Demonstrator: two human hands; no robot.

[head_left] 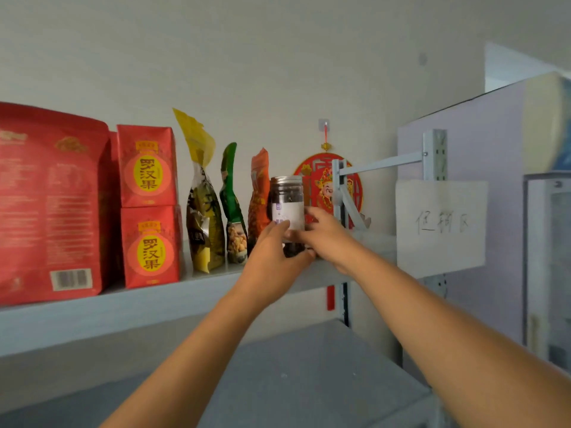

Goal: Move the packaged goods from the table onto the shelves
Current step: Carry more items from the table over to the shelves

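Clear plastic jar [285, 196] of dark contents stands upright on the pale grey metal shelf [139, 307], just beside the orange snack pouch [259, 193]; our left hand [272, 251] and right hand [324, 239] both clasp its lower half.

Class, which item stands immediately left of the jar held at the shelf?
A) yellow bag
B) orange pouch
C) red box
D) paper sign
B: the orange pouch stands right beside the jar, between it and the green pouch.
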